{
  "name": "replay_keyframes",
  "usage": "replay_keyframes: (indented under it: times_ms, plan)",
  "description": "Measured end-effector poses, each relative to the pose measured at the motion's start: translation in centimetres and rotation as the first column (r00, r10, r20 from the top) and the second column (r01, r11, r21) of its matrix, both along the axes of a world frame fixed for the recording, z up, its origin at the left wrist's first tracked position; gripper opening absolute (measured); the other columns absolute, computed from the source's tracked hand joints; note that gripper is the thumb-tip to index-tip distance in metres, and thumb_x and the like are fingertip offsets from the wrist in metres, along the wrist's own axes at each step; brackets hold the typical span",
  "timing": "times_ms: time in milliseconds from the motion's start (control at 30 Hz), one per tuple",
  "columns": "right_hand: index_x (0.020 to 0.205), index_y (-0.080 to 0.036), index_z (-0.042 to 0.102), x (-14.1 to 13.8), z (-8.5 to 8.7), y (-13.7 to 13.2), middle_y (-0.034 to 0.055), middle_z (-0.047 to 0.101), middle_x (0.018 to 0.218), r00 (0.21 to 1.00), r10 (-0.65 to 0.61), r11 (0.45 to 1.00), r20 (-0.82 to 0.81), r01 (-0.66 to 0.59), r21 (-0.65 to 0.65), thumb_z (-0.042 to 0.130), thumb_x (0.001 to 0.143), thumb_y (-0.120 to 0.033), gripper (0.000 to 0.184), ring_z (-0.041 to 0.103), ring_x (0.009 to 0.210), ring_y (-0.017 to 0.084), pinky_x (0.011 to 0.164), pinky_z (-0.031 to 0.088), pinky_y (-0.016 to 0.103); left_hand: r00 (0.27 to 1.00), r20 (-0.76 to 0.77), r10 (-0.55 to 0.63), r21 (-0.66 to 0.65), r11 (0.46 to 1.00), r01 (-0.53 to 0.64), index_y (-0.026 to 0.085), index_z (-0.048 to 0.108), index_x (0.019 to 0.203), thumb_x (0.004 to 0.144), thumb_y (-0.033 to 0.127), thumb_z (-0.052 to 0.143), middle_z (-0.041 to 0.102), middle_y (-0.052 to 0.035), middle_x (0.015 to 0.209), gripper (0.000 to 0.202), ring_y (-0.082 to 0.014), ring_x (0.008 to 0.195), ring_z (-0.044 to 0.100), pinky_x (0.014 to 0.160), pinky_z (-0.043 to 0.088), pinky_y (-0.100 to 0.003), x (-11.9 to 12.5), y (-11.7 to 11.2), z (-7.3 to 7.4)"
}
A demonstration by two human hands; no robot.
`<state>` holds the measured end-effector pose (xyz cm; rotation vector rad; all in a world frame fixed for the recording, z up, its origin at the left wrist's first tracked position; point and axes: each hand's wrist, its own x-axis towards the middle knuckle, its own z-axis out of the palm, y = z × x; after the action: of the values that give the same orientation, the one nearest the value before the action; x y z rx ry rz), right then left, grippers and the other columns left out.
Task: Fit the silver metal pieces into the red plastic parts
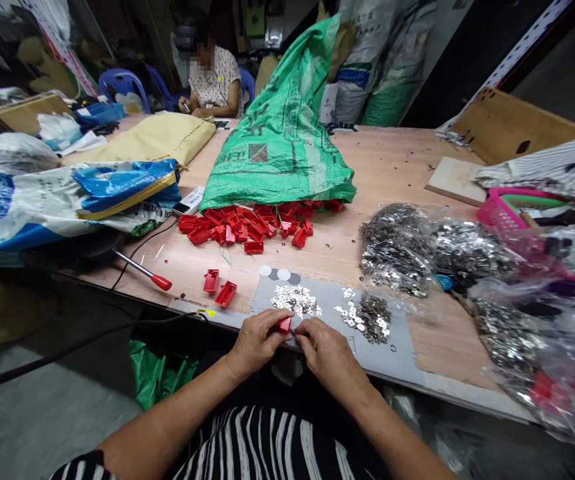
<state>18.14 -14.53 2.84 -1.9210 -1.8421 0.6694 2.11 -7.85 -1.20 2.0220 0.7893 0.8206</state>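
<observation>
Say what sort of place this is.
Probably a small assembly workshop: red parts lie heaped by a green sack, clear bags hold small shiny pieces, and another person sits across the table.

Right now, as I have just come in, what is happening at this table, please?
A person holds a small red part in the left hand; the right hand is close beside it, its grip unclear. Metal pieces lie in two piles on a grey sheet. More red parts lie by the green sack, and another person sits across the table.
</observation>
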Motion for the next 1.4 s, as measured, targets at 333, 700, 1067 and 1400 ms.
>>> replay_keyframes:
  times_ms: [333, 700, 1067, 1400]
  plan:
    - [0.102, -0.023, 0.052, 0.7, -1.4, -1.5, 0.0056, 0.059, 0.101, 0.967, 0.08, 0.985, -0.242, -0.04, 0.165, 0.036, 0.094, -0.025, 0.017, 0.057, 0.093, 0.019, 0.082, 0.044, 0.032, 0.988, 0.113, 0.102, -0.185, 0.979, -0.08, 0.02, 0.06, 0.099, 0.073, 0.012, 0.066, 0.064, -0.0028, 0.097, 0.027, -0.0166, 0.09, 0.06, 0.084, 0.047, -0.03, -0.8, -1.2, 1.4]
    - [0.137, -0.022, 0.038, -0.3, 1.6, -2.4, -0.0048, 0.052, 0.061, 0.9, 0.176, 0.984, -0.4, -0.152, 0.092, 0.032, 0.098, -0.037, 0.042, 0.051, 0.058, 0.014, 0.063, 0.041, 0.025, 0.703, 0.564, 0.434, -0.826, 0.32, 0.464, 0.015, 0.055, 0.077, 0.078, 0.022, 0.069, 0.07, -0.0045, 0.083, 0.016, -0.0152, 0.081, 0.067, 0.086, 0.049, -0.032, -0.7, -3.1, 4.2]
    - [0.129, -0.024, 0.051, -0.1, 2.1, -2.4, 0.0035, 0.068, 0.084, 0.957, 0.187, 0.974, -0.223, -0.152, 0.167, 0.037, 0.096, -0.034, 0.037, 0.064, 0.075, 0.019, 0.073, 0.048, 0.028, 0.671, 0.533, 0.516, -0.827, 0.154, 0.54, 0.008, 0.064, 0.093, 0.086, 0.017, 0.059, 0.072, -0.0088, 0.088, 0.013, -0.0172, 0.083, 0.069, 0.088, 0.052, -0.033, -0.9, -3.6, 4.5]
    - [0.106, -0.022, 0.064, -0.1, 0.3, -1.2, 0.0004, 0.061, 0.07, 0.892, 0.106, 0.987, -0.44, -0.041, 0.155, 0.035, 0.097, -0.044, 0.038, 0.056, 0.061, 0.015, 0.059, 0.045, 0.024, 0.706, 0.499, 0.503, -0.857, 0.166, 0.488, 0.013, 0.062, 0.083, 0.079, 0.021, 0.068, 0.073, -0.0069, 0.084, 0.011, -0.0206, 0.085, 0.07, 0.095, 0.048, -0.041, -0.5, -3.6, 3.5]
